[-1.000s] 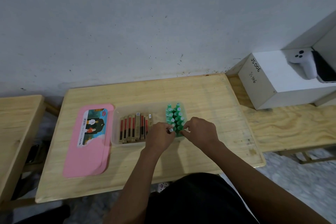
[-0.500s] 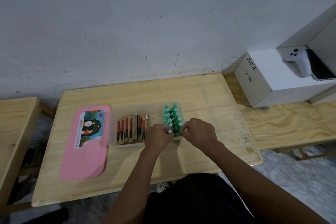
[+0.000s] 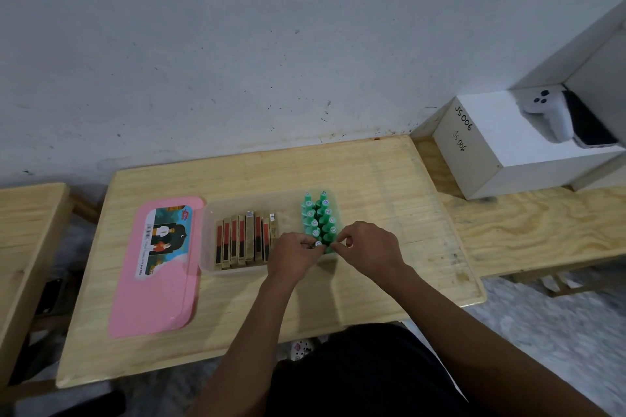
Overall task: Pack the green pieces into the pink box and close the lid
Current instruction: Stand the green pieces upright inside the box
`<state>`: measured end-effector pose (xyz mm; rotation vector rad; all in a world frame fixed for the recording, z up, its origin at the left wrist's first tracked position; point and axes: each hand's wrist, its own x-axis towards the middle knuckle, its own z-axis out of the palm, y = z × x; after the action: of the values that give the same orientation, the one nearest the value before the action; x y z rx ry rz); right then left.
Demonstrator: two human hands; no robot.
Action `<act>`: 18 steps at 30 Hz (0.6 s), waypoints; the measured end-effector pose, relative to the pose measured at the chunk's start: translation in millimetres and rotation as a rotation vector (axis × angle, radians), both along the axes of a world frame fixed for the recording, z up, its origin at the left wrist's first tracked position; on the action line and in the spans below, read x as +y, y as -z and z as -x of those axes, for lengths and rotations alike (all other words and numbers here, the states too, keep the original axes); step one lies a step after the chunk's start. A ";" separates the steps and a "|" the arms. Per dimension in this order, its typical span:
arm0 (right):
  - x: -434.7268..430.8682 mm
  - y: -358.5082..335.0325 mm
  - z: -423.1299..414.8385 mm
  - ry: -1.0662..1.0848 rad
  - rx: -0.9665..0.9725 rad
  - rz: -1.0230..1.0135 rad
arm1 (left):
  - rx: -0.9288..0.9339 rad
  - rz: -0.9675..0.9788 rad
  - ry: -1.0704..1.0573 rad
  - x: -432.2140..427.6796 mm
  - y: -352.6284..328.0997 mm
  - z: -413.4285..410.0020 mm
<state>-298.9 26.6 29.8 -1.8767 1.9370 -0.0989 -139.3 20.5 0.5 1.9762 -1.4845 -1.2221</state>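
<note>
The left hand (image 3: 293,254) and right hand (image 3: 369,247) each pinch the nearest of the green pieces (image 3: 318,217), which stand upright in the clear box (image 3: 233,270) just beyond the fingertips. The pink lid (image 3: 159,281) lies on the desk (image 3: 372,186), well left of the left hand.

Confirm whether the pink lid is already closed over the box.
No, the pink lid lies flat on the wooden table, just left of the open translucent box.
</note>
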 end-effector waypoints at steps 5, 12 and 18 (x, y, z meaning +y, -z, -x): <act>4.0 -1.7 1.3 0.010 -0.023 0.006 | 0.003 0.000 -0.008 -0.6 1.5 -0.8; 4.9 -2.6 -1.1 0.033 -0.038 0.008 | 0.000 -0.012 -0.001 -0.9 1.5 -2.2; 6.0 -1.9 -1.3 0.066 -0.055 0.001 | -0.007 -0.027 -0.037 -0.1 -1.5 -2.0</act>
<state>-297.7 32.5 31.6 -1.7920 1.9620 -0.1704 -137.3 20.5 2.0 2.0181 -1.4350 -1.2273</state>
